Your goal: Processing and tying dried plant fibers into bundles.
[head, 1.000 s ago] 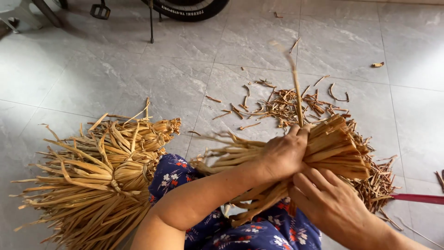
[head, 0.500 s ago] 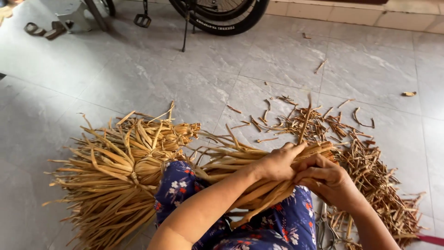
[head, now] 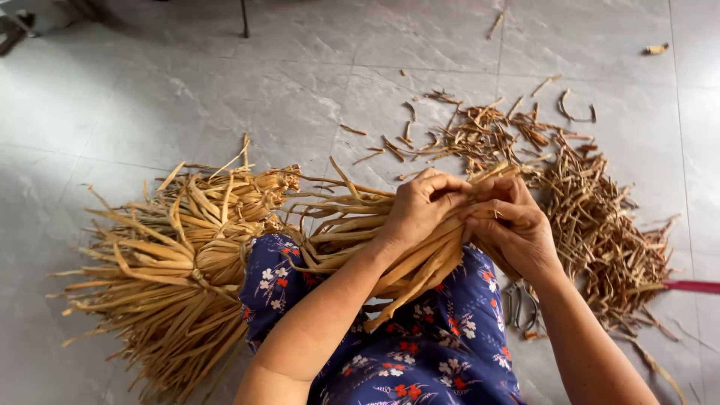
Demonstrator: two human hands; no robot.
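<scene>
Over the lap, left hand (head: 420,210) and right hand (head: 510,229) both clasp a straw bundle (head: 352,232), grip closed. It looks light, dry and brittle; best held where the stalks bunch.

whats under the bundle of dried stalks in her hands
Under the bundle of dried stalks, gripped by the left hand and right hand, lies blue floral cloth. What lies directly beneath is covered.

A tied sheaf of dried stalks (head: 172,270) lay at eight o'clock on the grey tiled floor (head: 187,90); brown trimmings (head: 592,217) were heaped at three o'clock beside a red handle (head: 694,286).
</scene>
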